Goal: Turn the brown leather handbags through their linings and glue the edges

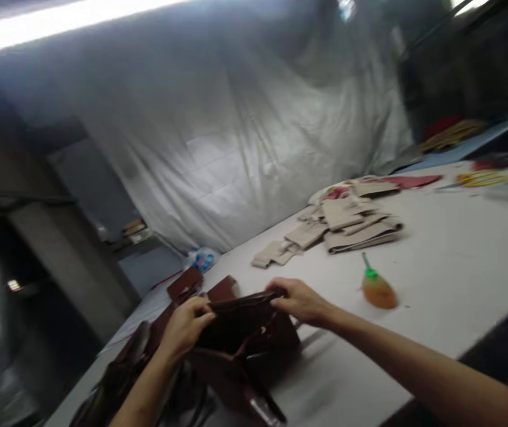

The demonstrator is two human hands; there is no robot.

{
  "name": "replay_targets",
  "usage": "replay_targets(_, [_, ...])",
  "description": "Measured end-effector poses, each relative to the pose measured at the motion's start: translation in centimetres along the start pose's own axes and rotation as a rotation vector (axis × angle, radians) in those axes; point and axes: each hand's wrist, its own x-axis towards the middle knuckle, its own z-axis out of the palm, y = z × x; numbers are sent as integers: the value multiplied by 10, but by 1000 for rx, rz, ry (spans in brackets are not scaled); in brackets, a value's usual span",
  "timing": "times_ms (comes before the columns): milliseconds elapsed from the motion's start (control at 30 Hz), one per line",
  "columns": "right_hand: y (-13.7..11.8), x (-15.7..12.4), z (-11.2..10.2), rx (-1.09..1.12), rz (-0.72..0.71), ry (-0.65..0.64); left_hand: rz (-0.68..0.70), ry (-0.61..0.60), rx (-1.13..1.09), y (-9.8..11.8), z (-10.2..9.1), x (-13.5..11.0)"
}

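Observation:
Between my two hands is a dark brown leather handbag (pixel 254 350), its mouth spread wide and its inside dark. My left hand (pixel 186 326) is closed on the left end of the far rim. At the right end of that rim, my right hand (pixel 301 301) pinches the edge between thumb and fingers. The bag's near side hangs lower, with a shiny piece by its bottom edge. More brown leather pieces (pixel 185 284) lie just beyond and to the left of my left hand. Motion blurs the view somewhat.
A white table (pixel 450 255) slopes across the tilted view. On it are folded beige pieces (pixel 347 222), a squeeze bottle (pixel 378 289) with orange contents and a green nozzle, and yellow-handled scissors (pixel 483 179). A grey sheet (pixel 254 142) hangs behind.

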Motion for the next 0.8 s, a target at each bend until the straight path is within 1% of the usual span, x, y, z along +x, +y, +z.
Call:
replay_targets(33, [13, 5, 5, 68, 66, 37, -33, -2, 26, -12, -14, -14])
replay_targets(67, [23, 9, 9, 110, 118, 56, -53, -1, 37, -20, -21, -23])
replay_targets(100, [30, 11, 11, 124, 134, 50, -65, 10, 36, -23, -23, -26])
replay_targets(200, [35, 10, 12, 176, 159, 30, -90, 55, 4, -23, -13, -21])
replay_targets(300, [32, 10, 12, 217, 159, 36, -99, 47, -16, -21, -6, -15])
replay_targets(467, [37, 17, 14, 256, 148, 35, -104, 40, 14, -20, -10, -17])
replay_targets(667, [38, 21, 14, 83, 159, 62, -47, 69, -29, -20, -12, -19])
replay_targets(800, [40, 26, 19, 79, 129, 79, -48, 95, -45, -21, -12, -18])
